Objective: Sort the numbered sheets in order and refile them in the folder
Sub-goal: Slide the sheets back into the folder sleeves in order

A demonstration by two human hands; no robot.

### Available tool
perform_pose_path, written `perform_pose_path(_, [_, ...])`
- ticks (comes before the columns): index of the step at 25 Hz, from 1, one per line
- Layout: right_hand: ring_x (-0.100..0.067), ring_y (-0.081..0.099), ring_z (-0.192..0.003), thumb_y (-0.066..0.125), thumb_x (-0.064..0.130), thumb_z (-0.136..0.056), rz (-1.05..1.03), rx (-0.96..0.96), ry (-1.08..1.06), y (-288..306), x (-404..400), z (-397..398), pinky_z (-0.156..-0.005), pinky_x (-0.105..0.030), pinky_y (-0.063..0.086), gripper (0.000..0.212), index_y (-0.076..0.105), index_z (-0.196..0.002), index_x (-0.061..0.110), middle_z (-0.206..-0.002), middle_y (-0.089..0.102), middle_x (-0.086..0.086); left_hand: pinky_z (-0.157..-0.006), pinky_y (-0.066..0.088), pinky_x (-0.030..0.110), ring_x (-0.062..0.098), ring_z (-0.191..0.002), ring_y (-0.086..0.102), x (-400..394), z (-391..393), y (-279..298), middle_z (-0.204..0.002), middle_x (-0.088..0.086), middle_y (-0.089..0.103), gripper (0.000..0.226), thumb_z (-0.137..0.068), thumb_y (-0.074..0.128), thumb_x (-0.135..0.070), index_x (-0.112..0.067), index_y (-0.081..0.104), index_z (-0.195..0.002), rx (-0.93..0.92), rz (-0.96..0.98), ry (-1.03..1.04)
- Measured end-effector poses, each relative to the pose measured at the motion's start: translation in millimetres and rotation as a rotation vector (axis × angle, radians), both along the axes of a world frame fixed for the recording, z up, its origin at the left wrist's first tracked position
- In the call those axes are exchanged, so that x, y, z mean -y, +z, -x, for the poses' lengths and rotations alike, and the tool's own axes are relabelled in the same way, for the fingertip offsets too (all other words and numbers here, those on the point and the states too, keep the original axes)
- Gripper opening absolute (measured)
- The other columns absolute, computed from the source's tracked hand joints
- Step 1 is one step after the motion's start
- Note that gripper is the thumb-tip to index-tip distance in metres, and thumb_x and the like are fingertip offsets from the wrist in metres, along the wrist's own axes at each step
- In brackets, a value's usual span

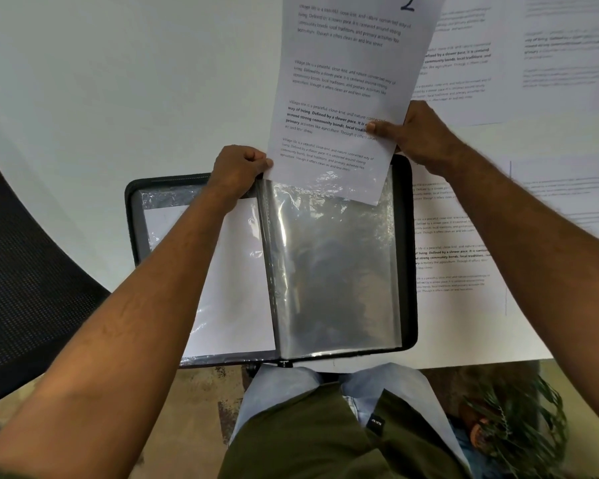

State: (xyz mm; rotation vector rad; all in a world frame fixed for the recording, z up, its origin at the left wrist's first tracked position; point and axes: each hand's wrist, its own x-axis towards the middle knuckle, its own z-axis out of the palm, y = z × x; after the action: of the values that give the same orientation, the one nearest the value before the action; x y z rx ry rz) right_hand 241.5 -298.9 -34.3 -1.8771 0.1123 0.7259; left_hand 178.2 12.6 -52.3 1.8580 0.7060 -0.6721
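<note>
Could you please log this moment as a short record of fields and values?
sheet in hand: sheet marked 2, lower edge entering the clear sleeve
right hand: pinches the sheet's right edge
left hand: grips the sleeve's top corner
folder: black, open flat on the white table
left page: sleeve holding a white sheet
loose sheets: lying right of the folder, one marked 8
</note>
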Motion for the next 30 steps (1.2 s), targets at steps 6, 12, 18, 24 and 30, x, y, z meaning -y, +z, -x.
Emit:
perform_pose_path(6, [-0.007, 0.073, -0.101, 0.075, 0.028, -0.093, 0.024, -0.030, 0.005, -5.1, 0.0, -3.7, -0.081, -0.022, 0.059, 0.045, 0.064, -0.135, 0.016, -0.118, 0.073, 0.008, -0.080, 0.060, 0.048, 0.022, -0.070, 0.061, -7.1, -7.7, -1.0, -0.084, 0.013, 0.066, 0.015, -0.095, 0.072, -0.019, -0.004, 0.073, -0.094, -0.052, 0.030, -0.079])
perform_pose_path(12, [0.002, 0.072, -0.093, 0.073, 0.022, -0.094, 0.023, -0.075, 0.084, 0.8, -0.9, -8.5, -0.074, -0.014, 0.056, 0.039, 0.064, -0.132, 0.018, -0.111, 0.072, 0.014, -0.064, 0.055, 0.034, 0.022, -0.070, 0.056, -10.5, -8.8, 1.1, -0.086, 0.014, 0.064, 0.014, -0.097, 0.070, -0.020, -0.006, 0.070, -0.093, -0.071, 0.080, -0.150])
perform_pose_path(18, [-0.002, 0.070, -0.099, 0.075, 0.026, -0.092, 0.067, -0.141, 0.268, 0.2, -6.3, -9.8, -0.076, -0.014, 0.055, 0.048, 0.060, -0.137, 0.019, -0.117, 0.070, 0.012, -0.043, 0.042, 0.017, 0.009, -0.056, 0.061, -6.1, -4.8, -0.7, -0.091, 0.010, 0.074, 0.025, -0.098, 0.068, -0.022, 0.002, 0.069, -0.103, -0.040, 0.155, 0.009])
perform_pose_path(24, [-0.021, 0.062, -0.121, 0.079, 0.036, -0.084, 0.228, -0.201, 0.535, -4.4, -13.7, -10.3, -0.110, -0.041, 0.048, 0.067, 0.056, -0.144, 0.018, -0.139, 0.063, 0.000, -0.050, 0.046, 0.019, -0.001, -0.048, 0.054, -6.3, -2.2, -1.8, -0.073, -0.002, 0.063, 0.016, -0.097, 0.069, -0.021, -0.007, 0.061, -0.095, 0.046, 0.150, 0.073])
perform_pose_path(30, [-0.010, 0.072, -0.107, 0.074, 0.037, -0.093, 0.036, -0.090, 0.161, 2.5, -20.4, -13.4, -0.099, -0.031, 0.056, 0.048, 0.064, -0.136, 0.019, -0.122, 0.072, 0.006, -0.081, 0.058, 0.060, 0.025, -0.074, 0.060, -7.4, 4.0, -9.0, -0.091, 0.025, 0.068, 0.033, -0.093, 0.074, -0.025, 0.005, 0.062, -0.085, 0.026, 0.081, -0.026])
